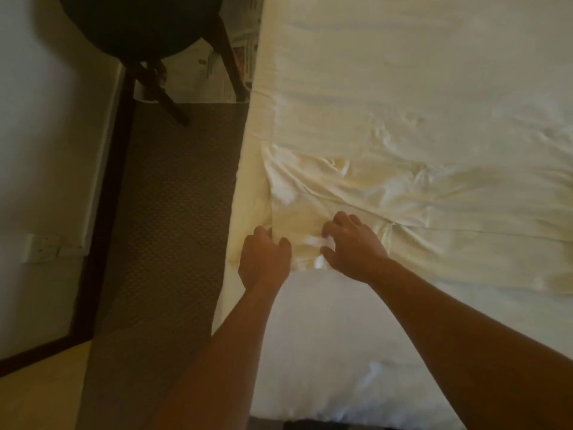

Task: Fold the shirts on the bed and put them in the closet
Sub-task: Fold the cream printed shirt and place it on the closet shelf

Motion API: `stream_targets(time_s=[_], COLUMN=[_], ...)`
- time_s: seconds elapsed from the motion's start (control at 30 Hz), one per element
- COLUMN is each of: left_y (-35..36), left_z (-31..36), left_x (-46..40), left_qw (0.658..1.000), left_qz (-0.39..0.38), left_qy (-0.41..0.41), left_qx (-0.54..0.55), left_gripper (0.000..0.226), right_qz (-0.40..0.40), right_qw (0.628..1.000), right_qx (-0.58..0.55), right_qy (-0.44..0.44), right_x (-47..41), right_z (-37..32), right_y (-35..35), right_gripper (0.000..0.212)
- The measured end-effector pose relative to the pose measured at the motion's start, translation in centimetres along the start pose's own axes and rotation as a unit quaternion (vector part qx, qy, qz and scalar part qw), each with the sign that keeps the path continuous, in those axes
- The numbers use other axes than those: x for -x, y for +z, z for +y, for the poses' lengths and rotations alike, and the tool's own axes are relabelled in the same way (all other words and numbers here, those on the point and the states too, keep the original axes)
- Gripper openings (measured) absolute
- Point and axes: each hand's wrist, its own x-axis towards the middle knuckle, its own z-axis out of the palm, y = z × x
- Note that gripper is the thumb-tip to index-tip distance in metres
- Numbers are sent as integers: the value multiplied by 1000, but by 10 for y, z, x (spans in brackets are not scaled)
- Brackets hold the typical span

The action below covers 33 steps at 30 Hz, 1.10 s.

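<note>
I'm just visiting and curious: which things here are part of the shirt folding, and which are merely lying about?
Part of the job:
- pale shirt spread on the bed
- left hand, gripping its edge
- right hand, pinching the cloth

Just lying about:
- dark chair
- newspapers on the floor
- wall socket

The room was dim and warm-toned, with a yellowish cast over the bed (pixel 403 88). The pale sheet was the brightest area and lost detail in soft glare. Both forearms looked dark and underexposed. The whole view was soft and slightly blurred, and wide-angle distortion bent the bed's edge and the dark floor (pixel 161 243).
</note>
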Motion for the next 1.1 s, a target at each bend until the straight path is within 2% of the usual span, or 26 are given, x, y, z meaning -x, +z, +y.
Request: stream_targets(time_s=[0.1,0.2,0.27,0.33,0.43,0.47,0.57,0.63,0.7,0.77,0.87,0.97,1.1], left_y=[2,-4,-14,-24,-36,-39,-47,-48,-44,-37,-37,-37,-40], left_z=[-3,-3,-2,5,27,36,62,73,78,85,99,110,114], left_x=[0,-1,-3,-1,3,4,1,-9,-28,-53,-85,-108,-127], left_qw=[1000,998,992,974,954,951,940,938,963,979,956,925,901], left_qz=[-9,-39,-34,-35,-65,-82,-136,-134,-77,-30,-39,-56,-13], left_qy=[9,13,-7,-43,-58,-50,-14,15,86,188,262,289,289], left_qx=[-8,38,119,220,287,294,312,320,244,69,-124,-242,-323], left_gripper=[28,9,14,27,36,35,24,16,17,32,52,47,39], right_qz=[-9,-16,-18,-13,16,41,138,169,193,224,235,210,201], right_qw=[1000,1000,1000,999,997,996,979,955,921,883,847,848,848], right_qx=[6,-4,-13,-25,-52,-66,-151,-239,-321,-376,-410,-388,-363], right_qy=[11,5,-19,-44,-49,-46,-16,38,107,171,244,293,330], right_x=[8,10,12,13,10,8,-1,-10,-20,-30,-40,-47,-56], right_z=[1,-1,-5,-13,-26,-29,-27,-18,-4,15,39,58,72], right_y=[9,8,8,8,8,7,-6,-22,-37,-49,-55,-53,-49], right_gripper=[36,43,55,69,78,72,35,19,7,7,11,29,37])
